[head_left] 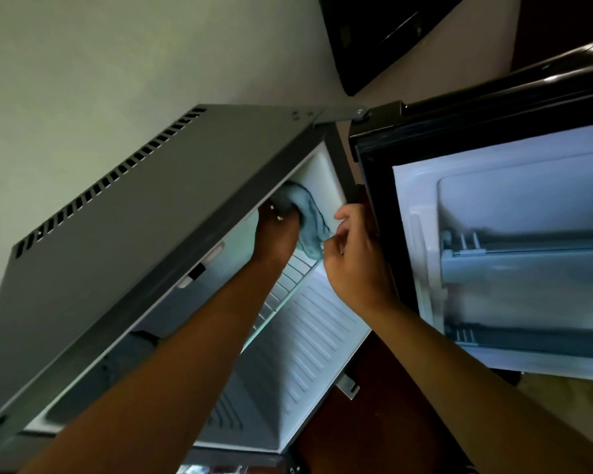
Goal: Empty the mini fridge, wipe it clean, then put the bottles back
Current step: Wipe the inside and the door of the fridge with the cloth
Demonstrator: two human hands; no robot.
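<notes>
Blue cloth [310,218] is bunched in my left hand [277,230], fingers curled round it, pressed against the white inner wall at the top back corner of the mini fridge [124,213]. My right hand [355,254] rests at the front edge by the hinge side, fingers loosely bent, seemingly holding nothing. The door [507,254] stands wide open, its shelves bare; I see no bottles. I judge I'm mid-wipe; next comes sweeping the cloth down across the ribbed wall toward the lower front corner.
</notes>
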